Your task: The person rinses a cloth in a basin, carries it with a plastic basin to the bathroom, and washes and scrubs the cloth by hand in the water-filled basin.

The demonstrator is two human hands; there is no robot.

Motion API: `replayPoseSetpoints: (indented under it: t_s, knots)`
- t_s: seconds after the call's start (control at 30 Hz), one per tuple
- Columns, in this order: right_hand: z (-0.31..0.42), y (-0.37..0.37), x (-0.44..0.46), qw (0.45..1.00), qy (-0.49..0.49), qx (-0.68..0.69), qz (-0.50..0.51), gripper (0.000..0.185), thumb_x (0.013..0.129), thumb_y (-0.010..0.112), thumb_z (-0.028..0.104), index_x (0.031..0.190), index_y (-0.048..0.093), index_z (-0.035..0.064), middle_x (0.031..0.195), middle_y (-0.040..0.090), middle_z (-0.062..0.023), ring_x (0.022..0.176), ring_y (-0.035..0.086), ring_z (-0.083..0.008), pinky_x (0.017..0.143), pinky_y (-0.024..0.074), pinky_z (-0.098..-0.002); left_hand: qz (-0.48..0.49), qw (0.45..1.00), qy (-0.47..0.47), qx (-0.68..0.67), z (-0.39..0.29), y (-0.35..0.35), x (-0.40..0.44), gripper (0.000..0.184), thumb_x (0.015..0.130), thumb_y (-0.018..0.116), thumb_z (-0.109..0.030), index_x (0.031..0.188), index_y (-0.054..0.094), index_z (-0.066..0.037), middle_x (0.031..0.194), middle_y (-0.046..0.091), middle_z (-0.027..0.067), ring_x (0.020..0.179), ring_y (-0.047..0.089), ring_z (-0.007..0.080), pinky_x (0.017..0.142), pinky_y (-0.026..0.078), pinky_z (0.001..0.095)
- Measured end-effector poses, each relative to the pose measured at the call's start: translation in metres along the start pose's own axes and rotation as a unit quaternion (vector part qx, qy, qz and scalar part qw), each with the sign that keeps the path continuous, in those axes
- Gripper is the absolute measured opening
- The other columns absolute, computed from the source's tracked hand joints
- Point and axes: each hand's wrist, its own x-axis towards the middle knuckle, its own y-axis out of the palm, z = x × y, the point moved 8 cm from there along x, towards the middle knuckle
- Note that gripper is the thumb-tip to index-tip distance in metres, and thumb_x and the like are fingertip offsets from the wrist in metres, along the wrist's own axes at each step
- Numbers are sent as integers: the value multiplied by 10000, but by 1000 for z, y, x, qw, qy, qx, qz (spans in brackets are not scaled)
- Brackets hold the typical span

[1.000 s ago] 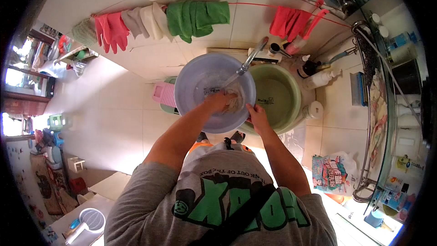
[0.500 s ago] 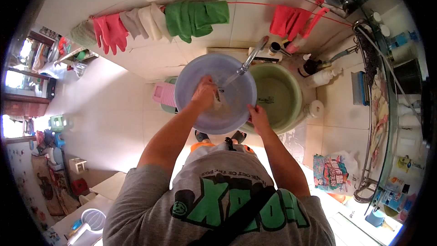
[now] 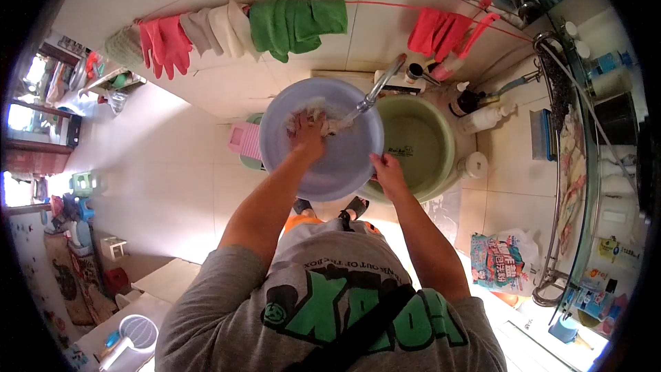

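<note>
My left hand (image 3: 308, 133) is inside the lavender basin (image 3: 275, 165), its fingers spread over a pale, wet cloth (image 3: 315, 107) near the far side. The palm side is hidden. A clear spout (image 3: 368, 102) points down into the basin, and water runs from it beside the cloth. My right hand (image 3: 390, 175) grips the basin's right rim, with fingers curled around the edge. The lavender basin overlaps a green basin (image 3: 441, 138) on its right, which has a dark printed label on its inside.
Gloves (image 3: 165, 45) and a green cloth (image 3: 296, 24) hang from a red line along the wall. Pump bottles (image 3: 482, 118) stand right of the green basin. A pink ridged board (image 3: 244, 140) lies at the left; a printed bag (image 3: 499, 262) is lower right.
My left hand has moved from the basin's lower middle toward its far left side, and the cloth now spreads out there under its fingers. My right hand remains on the rim.
</note>
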Motion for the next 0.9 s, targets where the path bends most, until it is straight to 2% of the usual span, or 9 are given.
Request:
replayPoseSetpoints:
  t_s: [0.2,0.27,0.33,0.4,0.5,0.6,0.7,0.8,0.9]
  knots:
    - [4,0,7,1000,21,-23,0,410,942,600,322,1119,567,-46,1007,621,-117,880,629,-214,712,557,-356,262,896,302,195,-43,28,-11,530,755,656,-201,1276,564,-235,1424,426,137,1352,359,308,1074,309,529]
    - [2,-3,9,999,40,-29,-13,420,943,600,336,1122,567,-43,1008,628,-109,889,631,-215,727,557,-360,183,912,280,236,5,83,24,404,792,659,-216,1193,630,-183,1393,480,113,1307,415,307,1020,336,551]
    - [0,-4,7,998,51,-28,-17,428,944,600,349,1122,567,-40,1019,632,-108,900,633,-216,742,558,-365,171,948,224,148,20,94,31,354,814,663,-236,1156,659,-142,1309,548,122,1232,488,306,988,356,553]
    - [3,-3,5,998,49,-22,-13,434,945,598,362,1118,567,-36,1040,632,-113,914,633,-218,757,558,-371,213,966,129,-73,3,58,18,372,821,666,-260,1163,652,-113,1174,631,165,1127,579,306,980,370,535]
    - [0,-8,10,997,66,-39,3,435,946,598,375,1107,571,-28,1054,630,-123,926,633,-216,765,559,-375,202,956,42,-211,-5,18,18,445,823,674,-302,1212,616,-94,1043,660,212,1013,632,343,986,371,519]
    - [-4,-12,16,997,57,-43,25,429,941,602,380,1089,576,-22,1039,631,-122,922,635,-214,764,560,-368,114,975,-72,-179,26,-28,26,453,859,615,-253,1296,565,-143,1219,595,219,1141,568,377,995,432,448]
    - [-4,-13,22,996,67,-54,13,425,929,616,382,1057,589,-23,1001,639,-118,883,639,-211,762,557,-366,-111,978,26,176,-1,-34,5,483,869,598,-267,1338,533,-173,1321,531,198,1149,562,402,1010,405,512]
    - [-6,-14,29,995,49,-86,15,399,917,635,362,1023,599,-21,975,640,-117,834,639,-218,769,551,-381,119,975,97,160,-22,3,-8,506,873,588,-312,1358,511,-187,1379,471,200,1143,552,445,1003,369,599]
    - [3,-23,35,994,39,-99,9,353,917,637,327,1003,607,-14,954,641,-119,798,636,-231,762,538,-404,258,956,102,98,-10,43,3,492,884,575,-337,1336,533,-146,1316,520,230,1134,550,449,994,361,620]
